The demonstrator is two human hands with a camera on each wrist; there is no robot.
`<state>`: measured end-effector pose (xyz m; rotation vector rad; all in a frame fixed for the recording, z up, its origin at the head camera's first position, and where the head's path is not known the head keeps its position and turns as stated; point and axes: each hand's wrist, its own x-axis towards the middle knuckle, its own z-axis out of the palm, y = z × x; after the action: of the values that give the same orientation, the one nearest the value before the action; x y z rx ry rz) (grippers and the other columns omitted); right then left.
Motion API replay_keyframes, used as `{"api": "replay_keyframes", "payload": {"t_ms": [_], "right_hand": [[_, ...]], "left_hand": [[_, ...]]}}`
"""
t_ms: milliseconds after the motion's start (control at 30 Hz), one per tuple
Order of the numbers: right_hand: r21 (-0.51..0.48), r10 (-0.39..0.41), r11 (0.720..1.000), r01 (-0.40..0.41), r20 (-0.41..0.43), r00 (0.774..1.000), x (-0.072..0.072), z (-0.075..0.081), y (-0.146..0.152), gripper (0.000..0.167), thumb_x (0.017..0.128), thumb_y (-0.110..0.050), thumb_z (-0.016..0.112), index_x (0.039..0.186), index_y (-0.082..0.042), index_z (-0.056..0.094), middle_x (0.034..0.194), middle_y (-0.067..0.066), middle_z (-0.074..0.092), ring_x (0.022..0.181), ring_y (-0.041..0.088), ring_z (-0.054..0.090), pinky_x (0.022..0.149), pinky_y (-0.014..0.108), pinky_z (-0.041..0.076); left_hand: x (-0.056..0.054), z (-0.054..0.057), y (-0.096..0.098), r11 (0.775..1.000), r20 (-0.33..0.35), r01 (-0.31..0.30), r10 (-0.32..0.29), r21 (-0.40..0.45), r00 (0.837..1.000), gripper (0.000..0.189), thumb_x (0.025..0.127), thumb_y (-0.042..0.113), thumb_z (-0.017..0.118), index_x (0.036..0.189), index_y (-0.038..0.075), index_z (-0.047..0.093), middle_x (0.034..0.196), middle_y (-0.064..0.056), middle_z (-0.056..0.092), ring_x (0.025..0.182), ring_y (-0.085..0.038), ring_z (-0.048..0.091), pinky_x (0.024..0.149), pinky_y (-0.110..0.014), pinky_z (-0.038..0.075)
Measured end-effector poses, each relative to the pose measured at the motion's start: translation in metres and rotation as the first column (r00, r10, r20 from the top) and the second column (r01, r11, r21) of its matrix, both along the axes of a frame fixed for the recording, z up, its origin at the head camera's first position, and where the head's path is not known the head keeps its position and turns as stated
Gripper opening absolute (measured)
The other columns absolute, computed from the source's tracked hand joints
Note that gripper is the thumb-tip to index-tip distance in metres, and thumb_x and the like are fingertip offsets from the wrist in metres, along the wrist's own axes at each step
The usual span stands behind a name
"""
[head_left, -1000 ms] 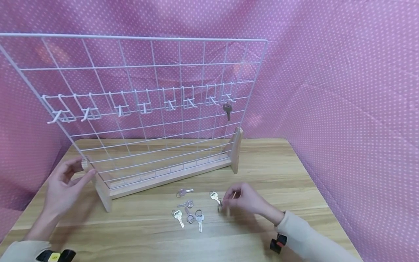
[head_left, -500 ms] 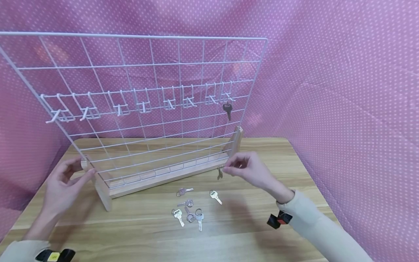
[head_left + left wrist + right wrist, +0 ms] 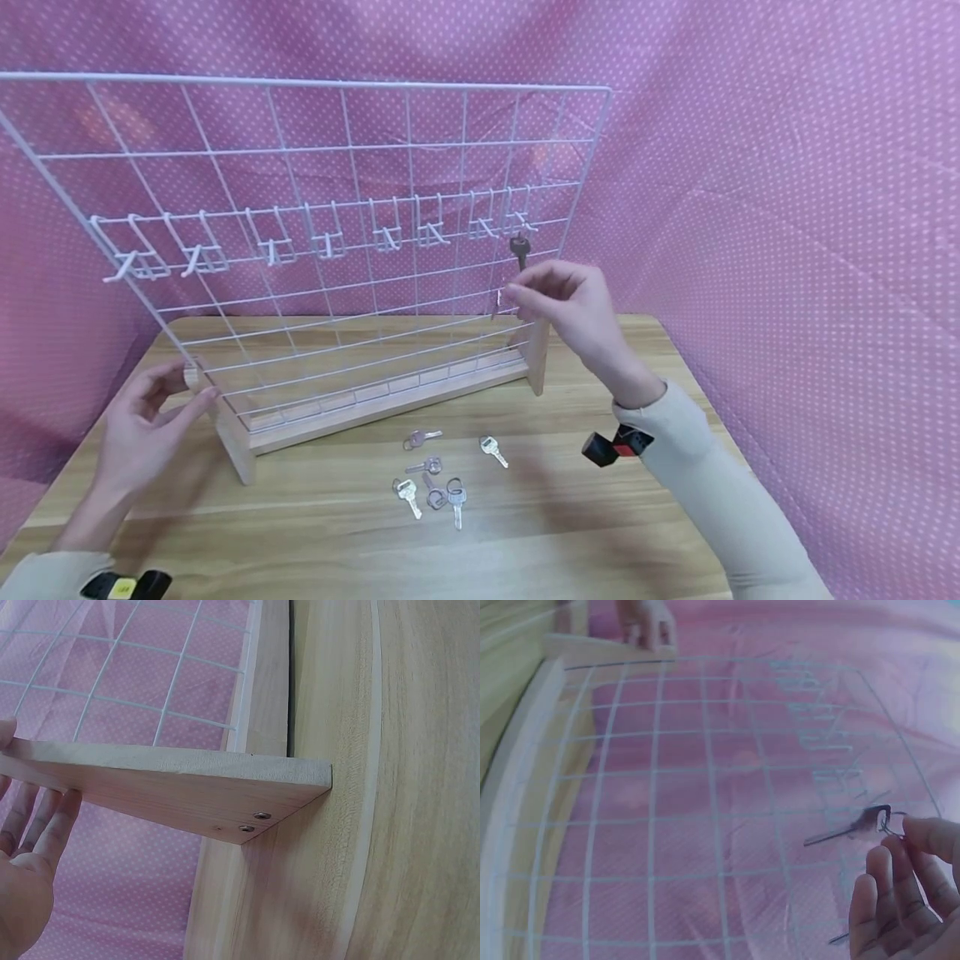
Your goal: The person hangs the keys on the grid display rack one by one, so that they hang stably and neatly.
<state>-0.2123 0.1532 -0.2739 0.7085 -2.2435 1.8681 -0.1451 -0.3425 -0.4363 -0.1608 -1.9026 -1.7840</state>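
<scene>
A white wire grid rack (image 3: pixel 341 150) on a wooden base (image 3: pixel 390 408) stands on the table. My left hand (image 3: pixel 146 425) grips its left wooden end board (image 3: pixel 172 776), with thumb and fingers on opposite faces in the left wrist view. My right hand (image 3: pixel 577 312) pinches a key (image 3: pixel 859 827) by its ring between thumb and index finger, in front of the grid's right part. That key points left in the right wrist view. Just above this hand, a dark key (image 3: pixel 519 247) hangs from the rightmost hook (image 3: pixel 521 221).
Several white hooks (image 3: pixel 274 250) line the grid in a row. On the table lie several loose keys with rings, among them a gold key (image 3: pixel 408 496), a silver key (image 3: pixel 457 500) and another key (image 3: pixel 492 451) to the right. Pink dotted cloth (image 3: pixel 757 250) surrounds the table.
My right hand has lifted a key from the table and carried it up to just below the hanging key. The left hand stays on the end board.
</scene>
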Motion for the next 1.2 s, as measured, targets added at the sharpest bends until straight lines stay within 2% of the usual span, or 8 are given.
{"api": "replay_keyframes", "payload": {"t_ms": [100, 267, 400, 667, 800, 1000, 1133, 1200], "right_hand": [[-0.055, -0.014, 0.998, 0.014, -0.003, 1.000, -0.005, 0.011, -0.007, 0.010, 0.096, -0.007, 0.076, 0.093, -0.017, 0.077, 0.080, -0.008, 0.076, 0.067, 0.010, 0.066, 0.063, 0.020, 0.060], [-0.126, -0.051, 0.991, 0.052, 0.010, 0.999, -0.012, 0.022, -0.016, 0.008, 0.096, -0.009, 0.077, 0.094, -0.017, 0.077, 0.083, -0.009, 0.077, 0.066, 0.008, 0.068, 0.064, 0.019, 0.063], [-0.185, -0.078, 0.980, 0.078, 0.008, 0.997, -0.018, 0.022, -0.021, 0.009, 0.096, -0.009, 0.077, 0.092, -0.017, 0.078, 0.083, -0.006, 0.078, 0.064, 0.007, 0.070, 0.065, 0.021, 0.065], [-0.281, -0.132, 0.951, 0.133, 0.020, 0.991, -0.023, 0.011, -0.032, 0.007, 0.095, -0.009, 0.079, 0.091, -0.016, 0.079, 0.080, -0.008, 0.079, 0.062, 0.006, 0.068, 0.061, 0.018, 0.063], [-0.301, -0.137, 0.943, 0.142, 0.038, 0.990, -0.025, 0.007, -0.037, 0.004, 0.095, -0.007, 0.077, 0.094, -0.010, 0.078, 0.081, -0.005, 0.079, 0.060, 0.006, 0.068, 0.059, 0.017, 0.062], [-0.295, -0.149, 0.942, 0.158, 0.053, 0.987, -0.027, 0.004, -0.038, 0.008, 0.094, -0.007, 0.078, 0.092, -0.015, 0.077, 0.080, -0.009, 0.077, 0.061, 0.006, 0.068, 0.059, 0.017, 0.062], [-0.249, -0.184, 0.949, 0.195, 0.064, 0.981, -0.023, -0.001, -0.033, 0.005, 0.094, -0.010, 0.079, 0.098, -0.011, 0.077, 0.083, -0.012, 0.077, 0.063, 0.005, 0.068, 0.061, 0.018, 0.063], [-0.204, -0.204, 0.955, 0.214, 0.070, 0.977, -0.020, -0.007, -0.028, 0.010, 0.094, -0.012, 0.079, 0.103, -0.008, 0.077, 0.083, -0.013, 0.076, 0.064, 0.005, 0.067, 0.062, 0.018, 0.062]], "left_hand": [[-0.001, -0.001, 0.000, 1.000, 0.001, 0.004, -0.004, 0.008, 1.000, 0.059, 0.084, -0.028, 0.067, 0.124, 0.016, 0.068, 0.109, 0.011, 0.070, 0.097, 0.004, 0.066, 0.081, -0.004, 0.060], [-0.001, -0.002, 0.000, 0.999, -0.013, 0.017, -0.017, 0.029, 1.000, 0.059, 0.083, -0.029, 0.066, 0.123, 0.014, 0.068, 0.108, 0.011, 0.071, 0.097, 0.003, 0.066, 0.081, -0.005, 0.061], [-0.001, -0.001, 0.001, 0.999, -0.026, 0.023, -0.022, 0.036, 0.999, 0.059, 0.083, -0.030, 0.066, 0.124, 0.013, 0.069, 0.108, 0.010, 0.072, 0.096, 0.003, 0.067, 0.081, -0.006, 0.061], [-0.001, 0.001, 0.003, 0.998, -0.047, 0.031, -0.029, 0.051, 0.998, 0.060, 0.082, -0.032, 0.064, 0.124, 0.011, 0.069, 0.107, 0.009, 0.072, 0.095, 0.002, 0.068, 0.080, -0.007, 0.062], [-0.001, 0.001, 0.003, 0.998, -0.055, 0.040, -0.038, 0.044, 0.998, 0.060, 0.081, -0.032, 0.064, 0.123, 0.010, 0.069, 0.108, 0.009, 0.073, 0.096, 0.002, 0.068, 0.080, -0.008, 0.062], [-0.001, 0.000, 0.002, 0.998, -0.065, 0.046, -0.044, 0.036, 0.997, 0.060, 0.081, -0.033, 0.063, 0.124, 0.009, 0.069, 0.109, 0.009, 0.073, 0.097, 0.002, 0.068, 0.080, -0.008, 0.062], [-0.001, 0.000, 0.002, 0.999, -0.058, 0.029, -0.028, 0.016, 0.998, 0.060, 0.081, -0.032, 0.064, 0.124, 0.010, 0.068, 0.109, 0.010, 0.073, 0.097, 0.002, 0.067, 0.081, -0.007, 0.062], [-0.001, 0.000, 0.002, 1.000, -0.054, 0.024, -0.023, 0.012, 0.998, 0.060, 0.081, -0.032, 0.064, 0.124, 0.010, 0.068, 0.109, 0.010, 0.073, 0.097, 0.002, 0.067, 0.081, -0.006, 0.062]]}}
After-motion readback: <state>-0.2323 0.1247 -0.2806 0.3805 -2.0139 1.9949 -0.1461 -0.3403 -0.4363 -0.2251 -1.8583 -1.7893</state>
